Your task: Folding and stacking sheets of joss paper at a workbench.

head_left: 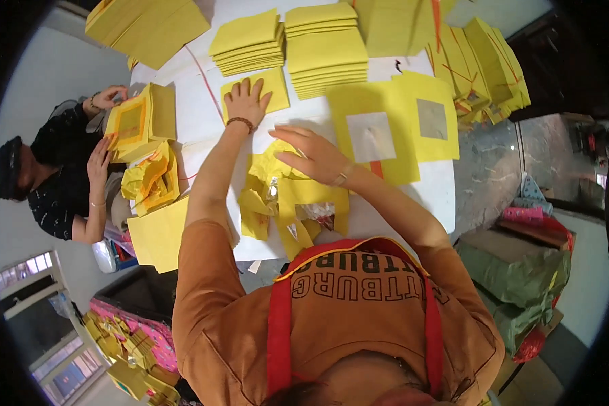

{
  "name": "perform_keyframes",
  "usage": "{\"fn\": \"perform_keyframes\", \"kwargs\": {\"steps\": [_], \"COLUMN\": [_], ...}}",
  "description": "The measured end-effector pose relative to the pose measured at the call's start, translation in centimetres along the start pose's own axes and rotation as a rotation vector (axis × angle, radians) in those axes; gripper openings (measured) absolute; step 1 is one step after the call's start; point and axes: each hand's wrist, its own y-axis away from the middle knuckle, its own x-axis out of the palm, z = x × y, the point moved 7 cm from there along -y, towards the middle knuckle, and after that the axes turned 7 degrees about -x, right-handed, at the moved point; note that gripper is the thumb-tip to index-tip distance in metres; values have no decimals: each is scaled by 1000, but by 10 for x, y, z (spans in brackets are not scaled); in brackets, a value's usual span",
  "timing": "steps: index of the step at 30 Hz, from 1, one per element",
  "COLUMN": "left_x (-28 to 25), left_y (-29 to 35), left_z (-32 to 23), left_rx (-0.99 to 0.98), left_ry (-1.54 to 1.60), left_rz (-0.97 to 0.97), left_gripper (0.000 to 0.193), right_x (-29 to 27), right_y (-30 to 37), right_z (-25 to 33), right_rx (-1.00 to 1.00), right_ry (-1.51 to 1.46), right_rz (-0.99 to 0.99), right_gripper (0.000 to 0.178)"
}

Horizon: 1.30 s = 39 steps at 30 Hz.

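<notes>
My left hand (247, 103) lies flat with its fingers spread on a square yellow piece (273, 91), just in front of two stacks of folded yellow pieces. Closer to me, my right hand (310, 154) is held over a crumpled yellow bag (257, 203) with clear windows. Its fingers are stretched out and slightly apart; whether they touch the bag I cannot tell. To the right of this hand lies a flat yellow panel (345, 135) with a pale square window, and beside it another yellow panel (440, 139) with a greyish window.
Folded yellow pieces form a left stack (247, 44) and a right stack (325, 57) on the white table (203, 128). Yellow bags (480, 68) stand at the far right. At left, a person in black (64, 149) handles a yellow bag (142, 122) with an orange-framed window.
</notes>
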Motion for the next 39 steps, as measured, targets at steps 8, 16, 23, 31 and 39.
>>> {"fn": "perform_keyframes", "kwargs": {"steps": [8, 16, 23, 31, 39], "left_x": [-33, -155, -117, -91, -137], "left_y": [-18, 145, 253, 231, 203], "left_z": [-1, -154, -164, -122, -153], "left_rx": [-67, 552, 485, 566, 484], "left_ry": [179, 267, 198, 129, 246], "left_rz": [104, 349, 272, 204, 85], "left_gripper": [44, 57, 60, 52, 29], "right_x": [-71, -95, -94, -113, -161], "right_y": [202, 284, 276, 282, 296], "right_z": [-15, -29, -31, -40, -44], "right_rx": [724, 924, 824, 800, 766], "right_ry": [-497, -413, -402, -389, -384], "right_rz": [-256, -525, -457, -444, -548], "right_gripper": [37, 32, 32, 32, 34]}}
